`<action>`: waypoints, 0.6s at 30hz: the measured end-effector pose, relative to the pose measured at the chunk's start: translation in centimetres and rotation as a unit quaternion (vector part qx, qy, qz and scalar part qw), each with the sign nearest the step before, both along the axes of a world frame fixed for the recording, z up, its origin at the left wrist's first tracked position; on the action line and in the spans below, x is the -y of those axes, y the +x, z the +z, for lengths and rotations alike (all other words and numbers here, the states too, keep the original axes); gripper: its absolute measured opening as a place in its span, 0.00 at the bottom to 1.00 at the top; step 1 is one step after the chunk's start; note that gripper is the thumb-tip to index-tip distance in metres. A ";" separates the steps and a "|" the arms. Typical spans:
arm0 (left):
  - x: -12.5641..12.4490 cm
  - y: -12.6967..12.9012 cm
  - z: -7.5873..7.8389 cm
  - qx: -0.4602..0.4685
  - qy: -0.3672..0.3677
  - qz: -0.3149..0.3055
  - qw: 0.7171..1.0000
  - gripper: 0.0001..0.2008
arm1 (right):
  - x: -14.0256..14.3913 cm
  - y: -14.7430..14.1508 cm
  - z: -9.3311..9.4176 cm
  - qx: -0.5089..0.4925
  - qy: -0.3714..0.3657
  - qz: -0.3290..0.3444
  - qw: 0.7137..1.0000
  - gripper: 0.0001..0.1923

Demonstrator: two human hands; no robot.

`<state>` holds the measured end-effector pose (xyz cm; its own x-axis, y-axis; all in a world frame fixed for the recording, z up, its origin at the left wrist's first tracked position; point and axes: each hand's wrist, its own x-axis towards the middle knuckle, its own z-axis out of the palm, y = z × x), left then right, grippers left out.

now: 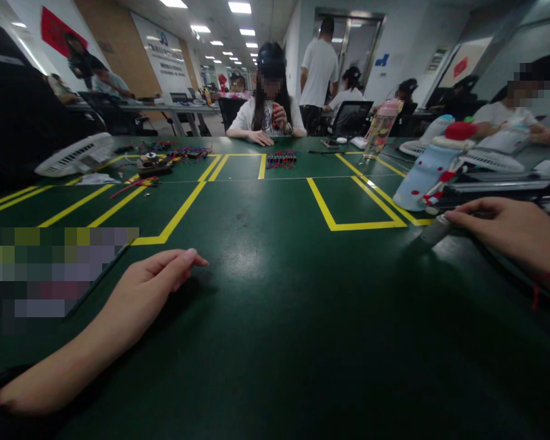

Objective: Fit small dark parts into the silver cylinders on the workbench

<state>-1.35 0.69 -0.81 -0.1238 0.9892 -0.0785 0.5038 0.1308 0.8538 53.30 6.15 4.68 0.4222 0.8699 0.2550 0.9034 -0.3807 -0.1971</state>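
Cylinder (437, 230) juts down-left from the right hand (508, 229) clamped on it; left hand (154, 281) curls, whether closed I cannot tell.

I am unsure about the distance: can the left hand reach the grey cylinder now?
Probably yes, by stretching across: only bare table top shows between the left hand and the grey cylinder, though the right hand holds one end.

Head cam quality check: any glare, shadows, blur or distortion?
Head view: ceiling lights bright, with a glare patch on the green tabletop between the hands; head view: soft shadow below the left hand; head view: the grey cylinder in the right hand looks slightly soft; head view: blue bottle leans, probably wide-angle distortion.
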 end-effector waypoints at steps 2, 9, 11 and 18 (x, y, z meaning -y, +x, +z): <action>0.0 0.0 0.0 0.003 0.004 0.001 1.000 0.21 | -0.1 0.1 0.0 -0.006 -0.002 -0.002 1.000 0.21; -0.1 0.0 0.0 -0.010 0.006 0.003 1.000 0.22 | -0.2 0.3 -0.1 0.009 -0.003 -0.001 1.000 0.22; -0.1 -0.1 -0.2 -0.015 0.009 0.006 1.000 0.22 | -0.2 0.2 -0.1 0.010 -0.002 -0.008 1.000 0.21; -0.2 -0.4 -0.3 -0.035 0.010 0.004 0.999 0.22 | -0.4 0.4 -0.1 -0.018 -0.017 -0.016 1.000 0.20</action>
<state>-1.72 0.86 -1.15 -0.1370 0.9893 -0.0491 0.5617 0.1185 0.8188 53.68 6.57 4.57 0.4580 0.8639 0.2094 0.8834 -0.4163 -0.2150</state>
